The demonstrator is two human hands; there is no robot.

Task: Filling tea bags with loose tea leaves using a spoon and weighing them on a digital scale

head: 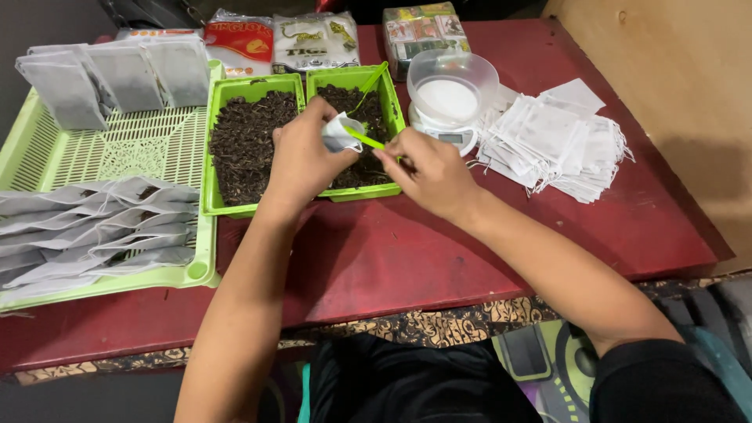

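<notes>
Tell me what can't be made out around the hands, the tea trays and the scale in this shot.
Head view only:
- Left hand holds a small white tea bag; how full it is stays hidden by the fingers.
- Green scoop in the right hand: its bowl is hidden by the bag.
- Scale display: too small to read.
- Filled bags on the perforated tray: cut off by the left edge.

Green trays (235,90) w/ dark tea; red table (439,243); white bags (556,141).
</notes>
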